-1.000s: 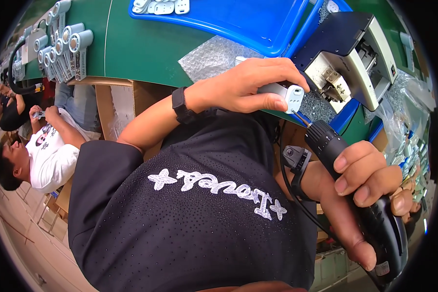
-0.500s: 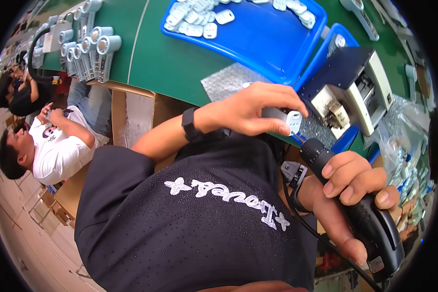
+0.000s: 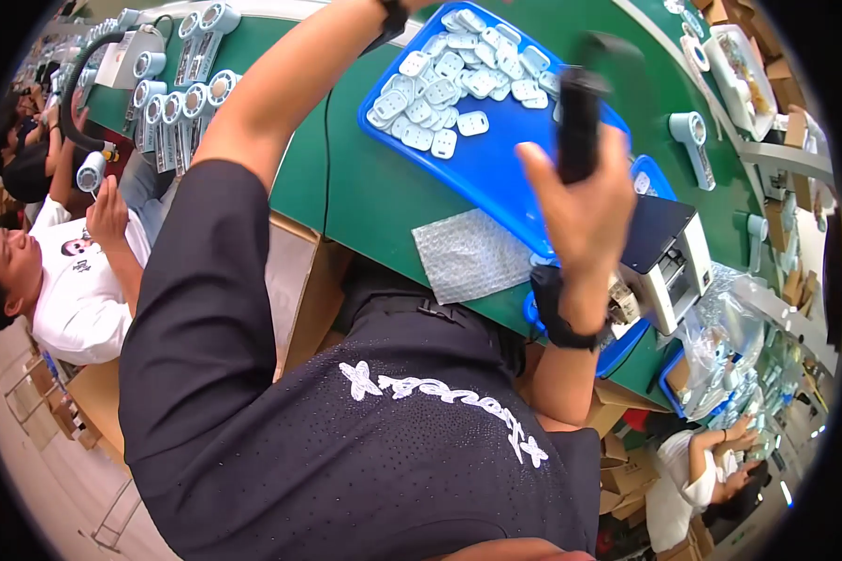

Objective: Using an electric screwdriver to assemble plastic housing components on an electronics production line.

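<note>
My right hand, blurred by motion, is raised over the near right side of a blue tray. It grips a black electric screwdriver, with the thumb spread out on the left. Many small pale-blue plastic covers with rounded corners lie heaped at the tray's left and far side. My left arm reaches up across the bench, with a black band on its wrist. Beyond that band the top edge of the picture cuts my left hand off, so its fingers are hidden.
A boxy white-and-dark machine stands right of the tray. Bubble wrap lies at the green bench's near edge. Pale-blue handheld fans stand left; another fan lies right. Co-workers sit at left and lower right.
My left hand has gone from holding a small cover to beyond the top edge. My right hand has carried the screwdriver up and left over the tray. The view has shifted.
</note>
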